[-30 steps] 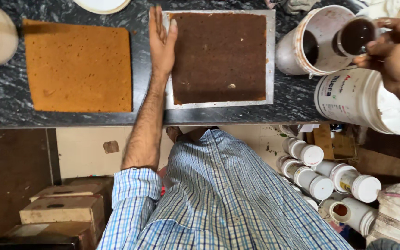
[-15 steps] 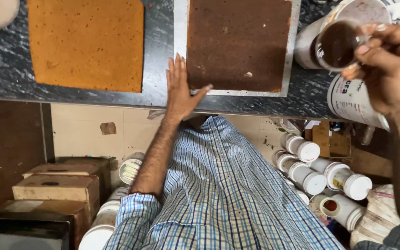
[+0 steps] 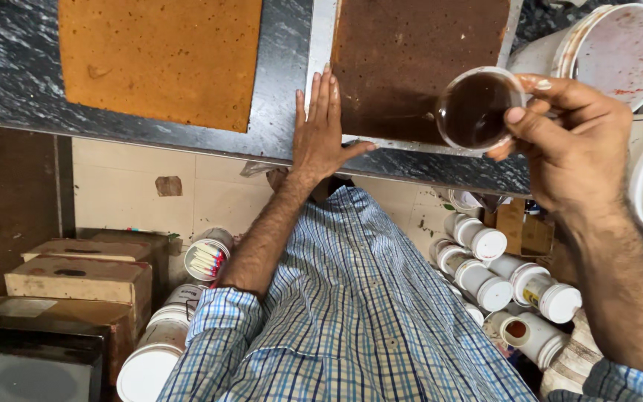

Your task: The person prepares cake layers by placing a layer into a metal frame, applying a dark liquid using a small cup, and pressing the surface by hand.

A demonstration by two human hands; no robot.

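Brown liquid in small clear cup (image 3: 476,109); right hand (image 3: 571,145) fingers closed round cup, now over near right corner of dark cake slab (image 3: 411,63), having moved in from white bucket (image 3: 612,52). Left hand (image 3: 324,130) flat, open, holding nothing, slid back to tabletop (image 3: 9,71) near edge beside tray. Count: cake slabs 2 (dark 1, orange (image 3: 159,56) 1); cup 1; bucket 1; hands 2.

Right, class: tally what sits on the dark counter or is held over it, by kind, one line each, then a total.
Cake sheets: 2, orange and brown
Buckets: 1
Cups: 1, in the right hand
Trays: 1, left hand flat on its edge
Total: 5
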